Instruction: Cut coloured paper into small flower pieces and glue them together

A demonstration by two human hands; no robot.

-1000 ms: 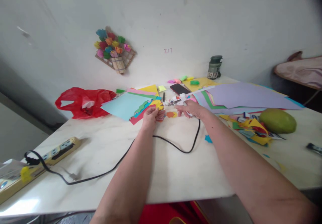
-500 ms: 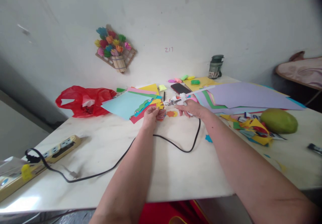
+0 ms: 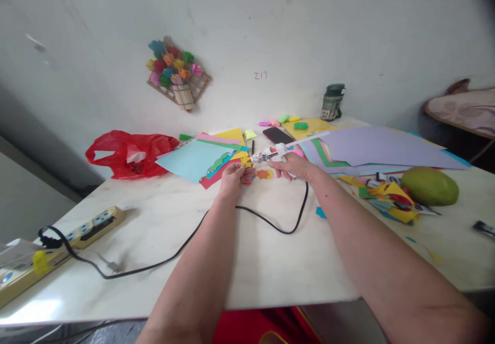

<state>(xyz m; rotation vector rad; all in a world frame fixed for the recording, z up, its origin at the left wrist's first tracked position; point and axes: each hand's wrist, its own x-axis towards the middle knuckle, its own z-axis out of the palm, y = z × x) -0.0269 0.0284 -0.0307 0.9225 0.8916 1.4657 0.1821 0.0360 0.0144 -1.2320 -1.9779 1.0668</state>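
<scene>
My right hand (image 3: 291, 166) is wrapped round a white glue gun (image 3: 276, 151), a glue stick poking out of its back end. The nozzle points left, toward my left hand (image 3: 235, 176). Between the fingertips of that left hand is pinched a small yellow paper cutout (image 3: 246, 162); its full shape is partly hidden. Just below the glue gun, an orange paper cutout (image 3: 264, 174) lies on the table between both hands. A black cord (image 3: 282, 230) runs from the gun across the tabletop, passing behind my left forearm.
To the left lie a red plastic bag (image 3: 131, 153), coloured paper sheets (image 3: 189, 161) and a power strip (image 3: 88, 230). Behind is a phone (image 3: 277, 135). On the right are purple paper (image 3: 379, 145), paper scraps (image 3: 394, 202), a green mango-like fruit (image 3: 429, 186) and a dark bottle (image 3: 332, 102).
Almost nothing differs. Both hands keep their hold and place, with the glue gun's nozzle still near the yellow paper cutout; the view has shifted very slightly.
</scene>
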